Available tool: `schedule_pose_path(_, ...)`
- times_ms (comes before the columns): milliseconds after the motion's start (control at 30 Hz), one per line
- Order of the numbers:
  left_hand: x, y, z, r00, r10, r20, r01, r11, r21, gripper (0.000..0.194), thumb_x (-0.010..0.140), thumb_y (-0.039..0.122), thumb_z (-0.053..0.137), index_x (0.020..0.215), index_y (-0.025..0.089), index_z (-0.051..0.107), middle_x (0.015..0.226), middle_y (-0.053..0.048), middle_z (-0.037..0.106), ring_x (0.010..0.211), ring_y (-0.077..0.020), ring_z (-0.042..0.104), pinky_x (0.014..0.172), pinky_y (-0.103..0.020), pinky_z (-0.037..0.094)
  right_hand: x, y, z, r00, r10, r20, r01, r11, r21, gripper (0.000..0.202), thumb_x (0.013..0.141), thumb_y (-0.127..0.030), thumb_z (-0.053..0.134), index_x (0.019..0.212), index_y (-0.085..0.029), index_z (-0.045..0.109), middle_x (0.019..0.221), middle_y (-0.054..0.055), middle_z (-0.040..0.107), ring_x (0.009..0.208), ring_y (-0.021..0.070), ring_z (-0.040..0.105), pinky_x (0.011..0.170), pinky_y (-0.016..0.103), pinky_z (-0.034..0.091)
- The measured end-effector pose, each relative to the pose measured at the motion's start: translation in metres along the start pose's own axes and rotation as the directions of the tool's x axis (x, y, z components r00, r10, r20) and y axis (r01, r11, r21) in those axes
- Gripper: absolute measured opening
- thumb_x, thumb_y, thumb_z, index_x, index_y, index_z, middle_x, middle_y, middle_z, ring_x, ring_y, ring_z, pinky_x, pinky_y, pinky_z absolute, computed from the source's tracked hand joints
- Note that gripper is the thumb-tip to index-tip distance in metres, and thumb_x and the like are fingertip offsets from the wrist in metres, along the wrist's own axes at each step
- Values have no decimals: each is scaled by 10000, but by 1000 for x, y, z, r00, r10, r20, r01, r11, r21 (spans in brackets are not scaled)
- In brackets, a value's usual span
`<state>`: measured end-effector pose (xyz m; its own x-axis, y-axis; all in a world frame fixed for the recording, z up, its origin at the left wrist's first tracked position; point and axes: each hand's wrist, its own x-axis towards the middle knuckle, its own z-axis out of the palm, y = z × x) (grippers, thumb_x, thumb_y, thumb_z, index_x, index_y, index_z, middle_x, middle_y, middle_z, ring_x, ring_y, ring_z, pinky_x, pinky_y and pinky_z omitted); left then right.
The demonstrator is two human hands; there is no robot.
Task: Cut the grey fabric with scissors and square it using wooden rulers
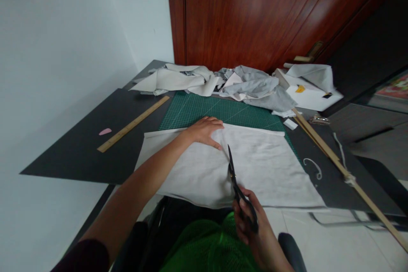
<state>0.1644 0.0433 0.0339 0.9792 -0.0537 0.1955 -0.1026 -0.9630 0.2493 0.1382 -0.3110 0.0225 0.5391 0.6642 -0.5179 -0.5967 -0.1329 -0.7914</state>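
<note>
A large white cloth (pixel 267 165) lies over the front of the dark table and partly over a green cutting mat (pixel 204 108). My left hand (pixel 206 131) rests flat on the cloth's upper part, thumb apart from the other fingers. In my right hand (pixel 251 216) are black scissors (pixel 235 180), fingers wrapped round the handles. The blades point away from me over the middle of the cloth, left of a faint crease. Whether the lower blade is under the cloth cannot be made out.
Crumpled grey and white fabric (pixel 191 78) lines the table's back edge beside a white box (pixel 309 93). A wooden ruler (pixel 134 124) and pink piece (pixel 105 131) lie left. Long wooden strips (pixel 338 163) and a white cord (pixel 314 166) lie right.
</note>
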Motion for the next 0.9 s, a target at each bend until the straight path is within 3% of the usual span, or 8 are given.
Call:
schedule_pose_path(133,-1,-1,1,1000,4,-4,-4,1000,6,779,795,707,796,1402,253,621,1519,-98,588,1403,-316,502,1146,-427,348,1,4,-3,1000,-22,-6,22,1000,-8,705,810,-622,827,1336,-288,500,836,-54,613,532,69,454,393,174,300)
schedule_pose_path(400,-3,0,0,999,25,-25,-25,1000,-6,544,918,567,733,1368,279,632,1459,-70,631,1370,-297,524,1103,-419,373,2,8,-3,999,-50,0,50,999,3,717,794,-639,831,1341,-283,535,788,-47,618,467,70,420,365,192,283)
schedule_pose_path(800,-3,-2,2,999,19,-34,-20,1000,-18,468,952,438,686,1391,283,641,1470,-75,622,1371,-303,524,1105,-443,381,2,9,-4,998,-50,22,51,999,-16,757,787,-671,826,1343,-272,504,726,-59,598,453,76,419,353,182,288)
schedule_pose_path(900,-3,-2,2,999,24,-30,-24,1000,-11,443,965,411,675,1385,272,645,1473,-77,623,1377,-301,520,1102,-440,385,2,11,-6,998,-47,51,48,999,-14,748,809,-677,804,1352,-271,490,630,-81,557,432,85,405,347,176,276)
